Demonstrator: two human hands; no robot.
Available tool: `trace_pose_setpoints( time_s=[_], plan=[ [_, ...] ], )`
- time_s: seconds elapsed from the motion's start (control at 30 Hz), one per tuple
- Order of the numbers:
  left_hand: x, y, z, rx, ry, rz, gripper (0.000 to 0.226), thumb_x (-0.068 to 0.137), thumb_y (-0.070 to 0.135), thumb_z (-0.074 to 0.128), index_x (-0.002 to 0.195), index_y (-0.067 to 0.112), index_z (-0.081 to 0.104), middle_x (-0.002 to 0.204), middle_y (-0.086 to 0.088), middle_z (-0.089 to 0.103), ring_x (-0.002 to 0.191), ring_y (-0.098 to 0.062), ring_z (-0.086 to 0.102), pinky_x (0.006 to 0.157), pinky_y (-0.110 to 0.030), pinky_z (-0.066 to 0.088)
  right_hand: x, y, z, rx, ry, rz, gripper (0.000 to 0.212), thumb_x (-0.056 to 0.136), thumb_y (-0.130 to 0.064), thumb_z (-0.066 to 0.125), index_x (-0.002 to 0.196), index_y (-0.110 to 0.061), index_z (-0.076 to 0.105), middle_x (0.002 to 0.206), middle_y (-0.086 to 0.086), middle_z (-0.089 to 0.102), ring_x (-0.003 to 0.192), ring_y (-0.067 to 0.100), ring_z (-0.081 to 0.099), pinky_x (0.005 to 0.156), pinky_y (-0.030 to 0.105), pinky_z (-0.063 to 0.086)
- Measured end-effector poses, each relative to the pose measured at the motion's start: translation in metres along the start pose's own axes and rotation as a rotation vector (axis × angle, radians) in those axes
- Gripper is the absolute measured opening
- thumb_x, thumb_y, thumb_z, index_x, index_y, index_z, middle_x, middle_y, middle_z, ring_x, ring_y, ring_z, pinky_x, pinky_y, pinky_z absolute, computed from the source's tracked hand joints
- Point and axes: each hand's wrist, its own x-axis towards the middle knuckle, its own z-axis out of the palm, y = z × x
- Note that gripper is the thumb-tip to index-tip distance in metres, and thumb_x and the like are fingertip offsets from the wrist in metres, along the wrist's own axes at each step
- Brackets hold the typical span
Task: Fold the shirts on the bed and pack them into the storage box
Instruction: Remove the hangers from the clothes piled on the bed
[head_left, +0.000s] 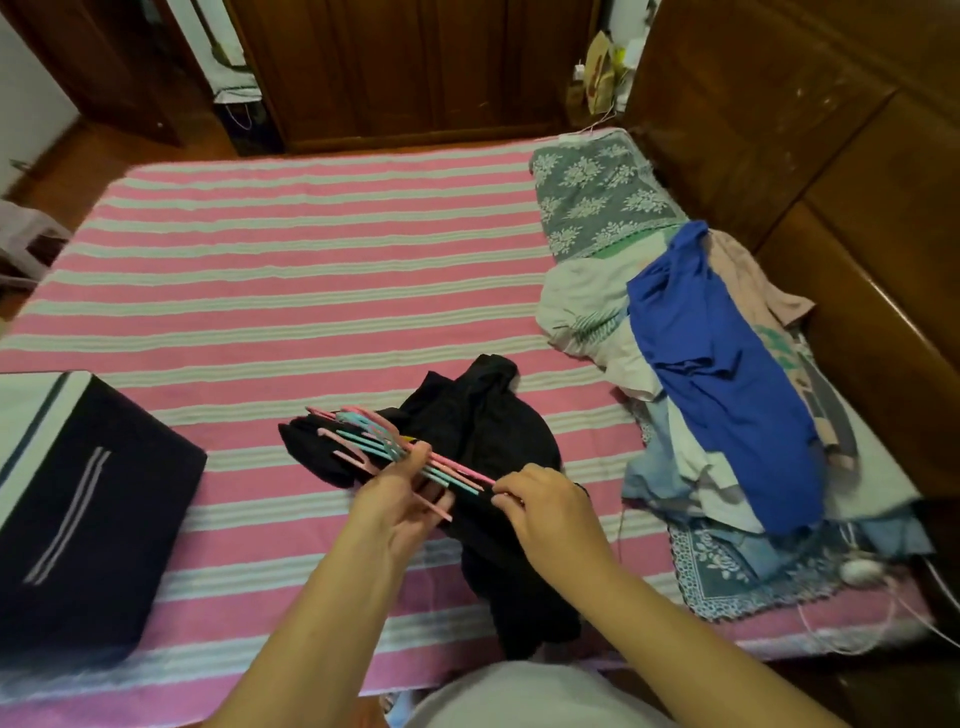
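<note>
While both hands grip the hangers (395, 452), the black shirt (483, 441) lies beneath.

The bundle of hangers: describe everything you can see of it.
The bundle of hangers is a stack of thin pink and light-blue hangers, plastic by the look, held together roughly level above the black garment on the striped bed. Their ends fan out to the left. The left hand grips the stack from below, with its fingers curled over the bars; the right hand pinches the right end. How many hangers there are cannot be told.
</note>
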Motion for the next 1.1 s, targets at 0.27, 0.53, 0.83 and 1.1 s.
trace_pose_setpoints(
  time_s=[0.27, 0.53, 0.83, 1.1],
  plan=[
    [-0.008, -0.004, -0.006, -0.005, -0.040, 0.087, 0.014, 0.090, 0.011, 0.073, 0.102, 0.011, 0.065, 0.095, -0.014, 0.067, 0.083, -0.027, 0.067, 0.081, -0.044, 0.056, -0.006, -0.017, -0.002, -0.006, -0.095, 0.009, 0.030, 0.097, -0.031, 0.061, 0.126, -0.030, 0.069, 0.107, -0.004, 0.072, 0.101, 0.019, 0.062, 0.088, 0.033, 0.048],
    [-0.011, -0.015, -0.007, -0.047, -0.111, 0.144, 0.022, 0.089, 0.011, 0.073, 0.108, 0.007, 0.062, 0.098, -0.019, 0.061, 0.093, -0.037, 0.064, 0.096, -0.063, 0.051, -0.010, -0.033, 0.008, 0.052, -0.032, 0.090, 0.018, 0.095, -0.023, 0.058, 0.106, -0.023, 0.073, 0.101, -0.005, 0.070, 0.094, 0.016, 0.064, 0.077, 0.024, 0.045],
    [0.040, 0.039, -0.023, -0.321, 0.064, 0.080, 0.012, 0.103, 0.011, 0.055, 0.113, 0.008, 0.062, 0.130, -0.015, 0.066, 0.116, -0.027, 0.066, 0.102, -0.050, 0.050, -0.061, 0.040, -0.014, -0.152, 0.026, -0.142, 0.021, 0.080, -0.002, 0.070, 0.089, -0.019, 0.061, 0.081, -0.004, 0.059, 0.075, 0.016, 0.055, 0.060, 0.026, 0.046],
    [0.029, 0.063, -0.048, -0.029, -0.101, -0.100, 0.017, 0.100, 0.000, 0.045, 0.092, -0.001, 0.060, 0.065, -0.005, 0.061, 0.048, -0.010, 0.057, 0.046, -0.018, 0.049, -0.039, 0.101, 0.026, 0.008, -0.155, 0.389, 0.008, 0.094, -0.019, 0.062, 0.096, -0.026, 0.059, 0.092, 0.001, 0.064, 0.083, 0.021, 0.059, 0.066, 0.031, 0.043]
  ],
)
